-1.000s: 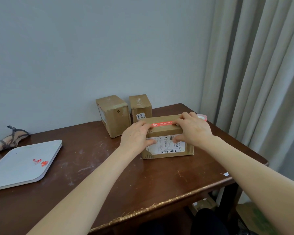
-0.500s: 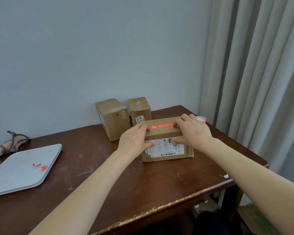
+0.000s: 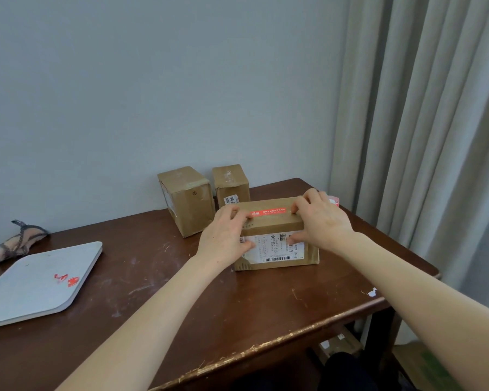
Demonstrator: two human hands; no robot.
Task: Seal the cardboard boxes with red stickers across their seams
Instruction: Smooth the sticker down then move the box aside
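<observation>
near the far right corner of a dark wooden table [image 3: 181,300], a cardboard box [image 3: 308,256] lying on its long side, white shipping label [image 3: 275,249] on the front face, toward the camera. along the top, a red sticker [image 3: 268,213] with white print, laid lengthwise. left hand [image 3: 226,238] at the sticker's left end, fingers bent over the top front edge with tips at the sticker, thumb pressed to the label below, clamping the box by that edge. right hand [image 3: 321,218] at the other end in the same way, fingertips on the sticker, thumb on the label, gripping the box too. hands apart, the middle of the sticker bare between them. just behind the right hand, a sliver of a red and white roll [image 3: 333,200], mostly hidden. behind the box, near the wall, two smaller boxes upright and side by side, a left one [image 3: 188,203] and a right one [image 3: 230,182]. at the table's left, a flat grey board [image 3: 26,294] with red scraps [image 3: 68,279] on it, a cloth bundle [image 3: 14,244] beyond. small white scrap [image 3: 372,292] near the table's front right edge. pale curtain [image 3: 421,136] on the right.
</observation>
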